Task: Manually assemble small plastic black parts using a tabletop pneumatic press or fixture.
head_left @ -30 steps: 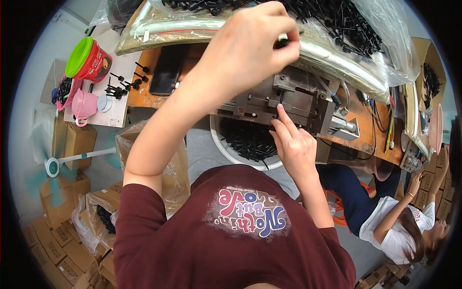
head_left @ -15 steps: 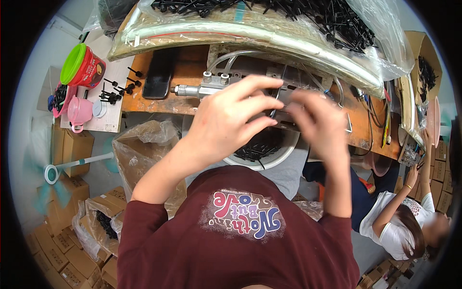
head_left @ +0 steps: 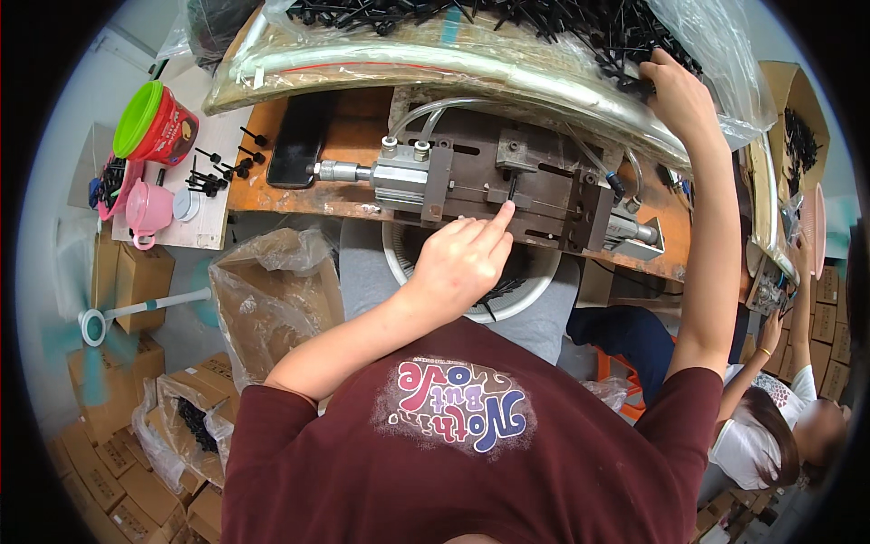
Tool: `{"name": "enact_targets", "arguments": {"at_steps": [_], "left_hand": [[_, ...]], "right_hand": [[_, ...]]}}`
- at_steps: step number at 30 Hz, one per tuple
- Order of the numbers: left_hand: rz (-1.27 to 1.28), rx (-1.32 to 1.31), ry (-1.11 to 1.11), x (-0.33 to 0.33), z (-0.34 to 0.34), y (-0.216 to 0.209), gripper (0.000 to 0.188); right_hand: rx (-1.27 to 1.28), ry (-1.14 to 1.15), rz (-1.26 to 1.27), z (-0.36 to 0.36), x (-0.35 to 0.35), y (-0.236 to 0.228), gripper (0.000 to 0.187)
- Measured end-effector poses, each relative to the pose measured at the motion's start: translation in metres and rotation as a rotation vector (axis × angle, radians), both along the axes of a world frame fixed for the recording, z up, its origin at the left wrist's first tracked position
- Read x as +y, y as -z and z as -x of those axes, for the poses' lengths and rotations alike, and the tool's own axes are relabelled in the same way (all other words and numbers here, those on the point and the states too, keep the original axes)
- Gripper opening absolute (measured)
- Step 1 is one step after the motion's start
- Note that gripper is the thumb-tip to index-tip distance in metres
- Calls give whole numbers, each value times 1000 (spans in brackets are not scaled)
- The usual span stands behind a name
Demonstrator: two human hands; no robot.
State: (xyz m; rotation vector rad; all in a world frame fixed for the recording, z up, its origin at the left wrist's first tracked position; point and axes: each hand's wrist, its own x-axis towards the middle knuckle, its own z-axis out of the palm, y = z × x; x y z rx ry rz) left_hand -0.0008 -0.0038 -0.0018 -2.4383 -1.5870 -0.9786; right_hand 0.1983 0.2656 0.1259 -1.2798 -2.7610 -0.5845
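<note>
The left hand (head_left: 460, 269), index extended, holding nothing, could get pinched if the dark-metal rectangular fixture (head_left: 475, 172) closes; beyond it, the right hand (head_left: 681, 98), grip unclear, meets thin black plastic rods (head_left: 623, 45).

Basket (head_left: 532, 296) partly hidden, black parts (head_left: 625, 41) cropped above, fan blades (head_left: 91, 374) blurred

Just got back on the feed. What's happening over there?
A person is working with both bare hands at a metal fixture. Their left hand has its index fingertip at the near end of a slim black part on the fixture. Their right hand is at a heap of black parts. A white basket below the fixture holds black pieces.
</note>
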Motion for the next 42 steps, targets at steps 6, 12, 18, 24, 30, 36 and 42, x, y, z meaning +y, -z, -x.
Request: {"name": "enact_targets", "arguments": {"at_steps": [6, 12, 18, 24, 30, 36, 42], "left_hand": [[1, 68, 6, 10, -1, -2, 15], [77, 73, 1, 12, -1, 2, 14], [135, 53, 9, 10, 4, -5, 22], [4, -217, 65, 16, 11, -36, 37], [2, -729, 52, 58, 19, -86, 39], [119, -929, 35, 140, 33, -95, 59], [108, -687, -118, 150, 34, -90, 30]], "right_hand": [[99, -92, 168, 15, -12, -7, 27], [352, -324, 221, 21, 1, 0, 28], [638, 7, 416, 34, -15, -13, 22], [1145, -81, 652, 14, 11, 3, 24], [977, -132, 408, 41, -4, 8, 20], [383, -454, -213, 63, -20, 12, 19], [323, -416, -206, 70, -18, 24, 11]]}}
